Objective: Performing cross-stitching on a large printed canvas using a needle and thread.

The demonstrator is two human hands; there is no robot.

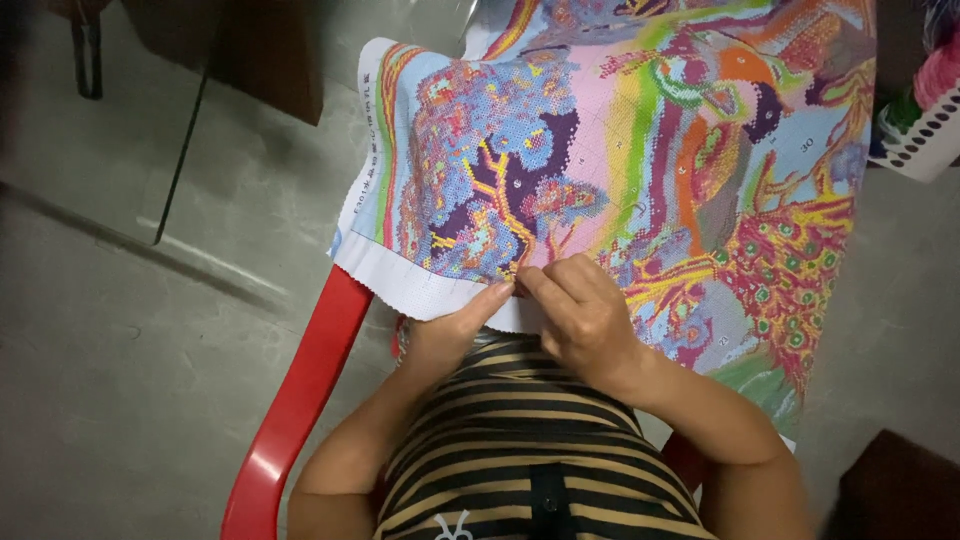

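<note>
Needlework on a large multicoloured cross-stitch cloth (640,150) with a peacock-and-tree pattern is lying across the person's lap, spreading away from the body toward the top of the view, its long axis running from lower left to upper right and its white unstitched border (420,285) facing the person. Much of the near left part, the blue, purple and yellow tree area, is looking filled with stitches, while the smoother stretches farther right seem to be only printed and waiting to be worked, though I cannot tell exactly where the stitched part ends. The right hand (585,315) is curling over the near edge, its fingers pressed together and pinching at the cloth, perhaps on a needle too small to see. The left hand (450,330) is gripping the border from beneath, thumb on top. A red plastic chair (300,400) is carrying the person, and a white perforated basket of threads (925,130) is standing at the far right on the grey floor (120,330).
</note>
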